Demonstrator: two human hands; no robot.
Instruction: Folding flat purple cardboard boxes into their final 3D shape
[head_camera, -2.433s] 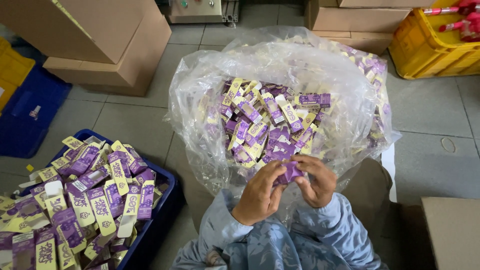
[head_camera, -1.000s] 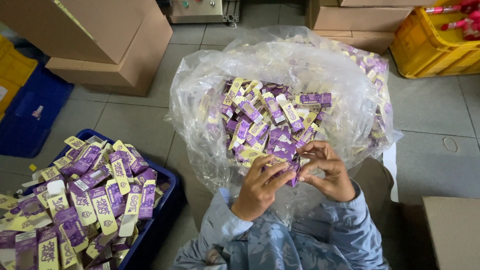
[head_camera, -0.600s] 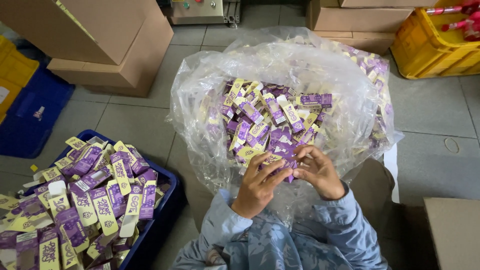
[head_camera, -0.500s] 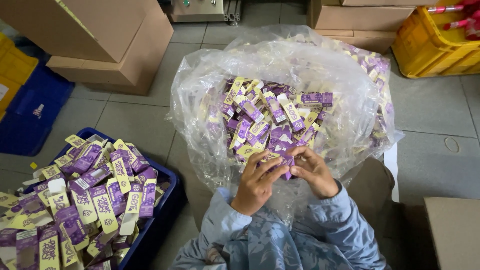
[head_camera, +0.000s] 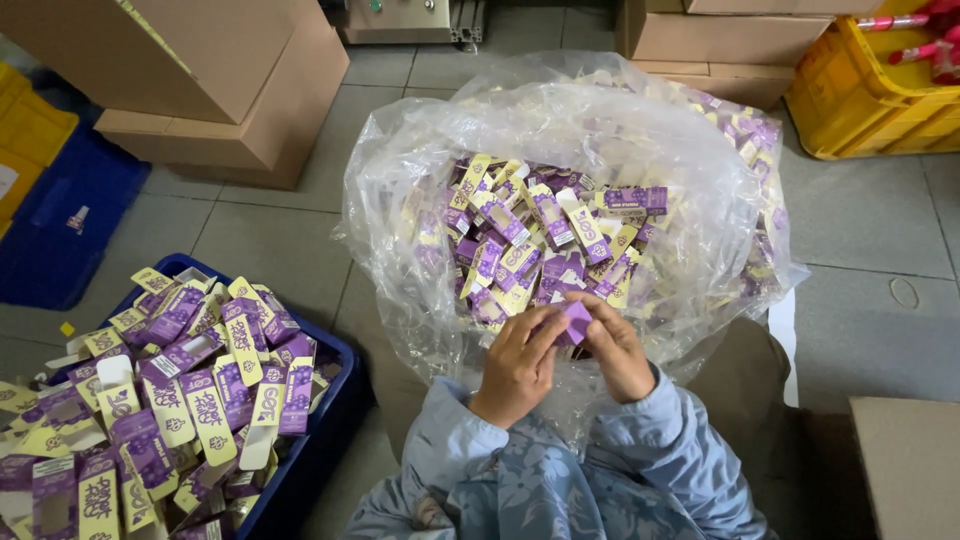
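Seen from above, a person's two hands meet at the near edge of a large clear plastic bag (head_camera: 420, 200) that stands open on a tiled floor. The left hand (head_camera: 517, 365) and the right hand (head_camera: 618, 347) are together, both pinching one small purple carton (head_camera: 575, 321) between the fingertips, just above the bag's near rim. Inside the bag lies a heap of flat purple and cream cartons (head_camera: 540, 240). Left of the bag, a blue crate (head_camera: 335, 385) is piled with more of the same. Beyond the bag stand brown boxes (head_camera: 215, 85), and to its far right a yellow crate (head_camera: 865, 95).
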